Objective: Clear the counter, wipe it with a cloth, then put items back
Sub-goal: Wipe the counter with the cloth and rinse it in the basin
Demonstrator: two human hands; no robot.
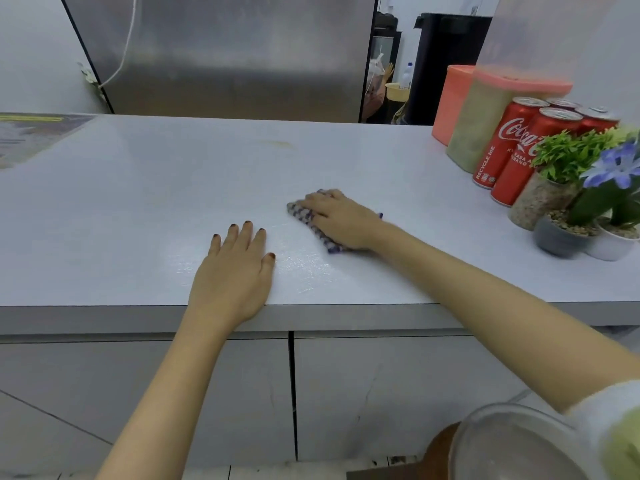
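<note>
A blue-and-white checked cloth (300, 212) lies on the pale grey counter (138, 202), right of centre. My right hand (341, 218) lies flat on top of the cloth and presses it down, covering most of it. My left hand (235, 268) rests flat on the counter near the front edge, fingers straight, holding nothing. A wet sheen shows on the counter between the two hands.
At the counter's right end stand several red cola cans (512, 147), two orange-lidded containers (485, 119) and small potted plants (568, 202). A steel fridge (225, 53) rises behind. Cabinet doors (363, 393) are below, and a clear bowl (512, 445) sits at bottom right.
</note>
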